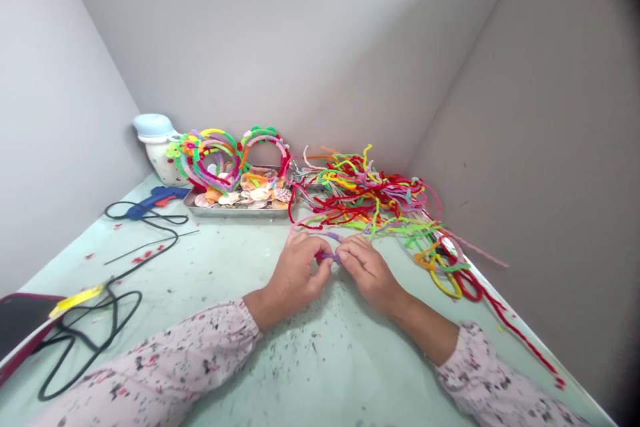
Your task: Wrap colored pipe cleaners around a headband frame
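Observation:
Near the middle of the table, my left hand [299, 271] is closed, its thumb and fingers pinching a purple and pink fuzzy pipe cleaner [329, 256]. My right hand [367, 271] meets it from the right, fingertips pressed together on the purple end of the same piece. Just behind both hands, another purple stretch of fuzzy stem [333, 235] shows; whether it joins the held piece is hidden by the fingers.
A metal tray [240, 212] holds shells and colourful headbands [215, 137]. Beside it stand a white jar [163, 159] and a blue glue gun [155, 200] with black cord. Tangled pipe cleaners [370, 190] spread at the back right. A yellow-tabbed dark object lies left.

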`<state>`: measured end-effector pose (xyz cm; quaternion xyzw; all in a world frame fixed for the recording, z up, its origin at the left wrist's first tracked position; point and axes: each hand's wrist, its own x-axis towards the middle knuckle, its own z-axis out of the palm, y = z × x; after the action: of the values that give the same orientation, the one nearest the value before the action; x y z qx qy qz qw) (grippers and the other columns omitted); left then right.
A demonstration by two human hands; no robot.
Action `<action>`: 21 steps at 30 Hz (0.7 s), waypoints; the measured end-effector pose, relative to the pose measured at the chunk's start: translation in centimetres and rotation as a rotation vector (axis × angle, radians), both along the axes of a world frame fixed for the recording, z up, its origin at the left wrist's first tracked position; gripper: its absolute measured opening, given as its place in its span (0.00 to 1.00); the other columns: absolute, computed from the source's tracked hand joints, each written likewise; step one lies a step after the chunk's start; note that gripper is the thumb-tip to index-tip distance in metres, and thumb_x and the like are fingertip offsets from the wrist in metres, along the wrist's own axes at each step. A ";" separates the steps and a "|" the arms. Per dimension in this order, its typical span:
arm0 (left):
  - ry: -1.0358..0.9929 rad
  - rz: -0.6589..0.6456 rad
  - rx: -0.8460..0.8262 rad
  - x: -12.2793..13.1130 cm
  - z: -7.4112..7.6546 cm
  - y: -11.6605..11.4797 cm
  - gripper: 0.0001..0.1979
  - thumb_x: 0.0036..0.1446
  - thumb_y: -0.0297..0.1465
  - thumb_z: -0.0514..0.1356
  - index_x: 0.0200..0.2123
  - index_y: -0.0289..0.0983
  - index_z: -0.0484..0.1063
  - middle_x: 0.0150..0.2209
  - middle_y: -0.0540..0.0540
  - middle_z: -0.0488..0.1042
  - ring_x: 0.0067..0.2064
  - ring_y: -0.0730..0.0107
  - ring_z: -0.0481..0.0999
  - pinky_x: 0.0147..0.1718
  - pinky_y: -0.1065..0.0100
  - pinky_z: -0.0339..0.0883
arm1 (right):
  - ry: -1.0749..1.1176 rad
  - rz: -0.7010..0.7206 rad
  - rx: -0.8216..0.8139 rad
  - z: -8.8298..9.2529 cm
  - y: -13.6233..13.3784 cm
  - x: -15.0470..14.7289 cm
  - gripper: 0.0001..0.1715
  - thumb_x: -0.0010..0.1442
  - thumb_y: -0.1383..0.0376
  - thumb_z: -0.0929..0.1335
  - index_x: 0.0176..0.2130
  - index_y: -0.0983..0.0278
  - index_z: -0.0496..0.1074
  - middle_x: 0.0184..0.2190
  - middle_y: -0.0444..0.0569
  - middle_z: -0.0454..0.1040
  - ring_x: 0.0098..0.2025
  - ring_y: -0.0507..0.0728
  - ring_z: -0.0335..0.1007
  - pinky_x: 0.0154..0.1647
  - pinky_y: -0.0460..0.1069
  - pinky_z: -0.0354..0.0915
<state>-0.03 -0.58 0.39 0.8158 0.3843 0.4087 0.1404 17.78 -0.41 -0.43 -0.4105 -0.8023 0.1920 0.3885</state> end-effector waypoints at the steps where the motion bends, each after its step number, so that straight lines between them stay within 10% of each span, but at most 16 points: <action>1: 0.002 -0.002 0.001 0.0 0.0 0.0 0.02 0.55 0.26 0.56 0.33 0.37 0.67 0.30 0.48 0.69 0.36 0.66 0.66 0.40 0.62 0.59 | -0.003 0.002 -0.003 0.0 0.0 0.0 0.15 0.67 0.62 0.57 0.32 0.61 0.67 0.29 0.45 0.65 0.37 0.56 0.61 0.43 0.53 0.58; 21: 0.001 -0.029 0.005 0.1 0.0 0.0 0.02 0.55 0.26 0.55 0.33 0.36 0.67 0.30 0.49 0.69 0.36 0.67 0.66 0.40 0.64 0.58 | -0.016 0.031 -0.014 -0.2 0.1 0.0 0.17 0.67 0.63 0.55 0.29 0.62 0.62 0.27 0.44 0.61 0.35 0.56 0.58 0.43 0.53 0.56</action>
<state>0.03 -0.61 0.42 0.8218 0.3714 0.4073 0.1441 17.76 -0.35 -0.60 -0.4023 -0.8104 0.2003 0.3759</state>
